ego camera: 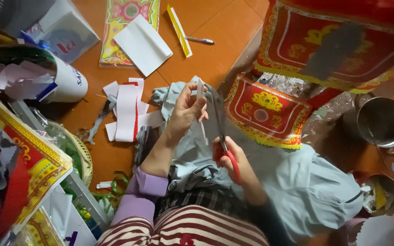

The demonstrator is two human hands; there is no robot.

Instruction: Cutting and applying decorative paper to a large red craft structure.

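Observation:
My left hand (186, 110) pinches a narrow white paper strip (200, 98) and holds it upright above my lap. My right hand (231, 160) grips red-handled scissors (220, 123), their dark blades pointing up right beside the strip. Below both hands a pale grey-blue cloth (292, 182) lies over my legs. Just left of my left hand, a pile of white paper pieces with red edges (127, 111) rests on the orange floor.
A red and gold decorated paper piece (265, 111) lies right of the scissors, a larger one (338, 45) behind it. Metal pots (381, 120) stand at right. A white bucket of scraps (46, 75), folded white paper (142, 44), a pen (200, 40) and coloured sheets (33, 159) crowd the left.

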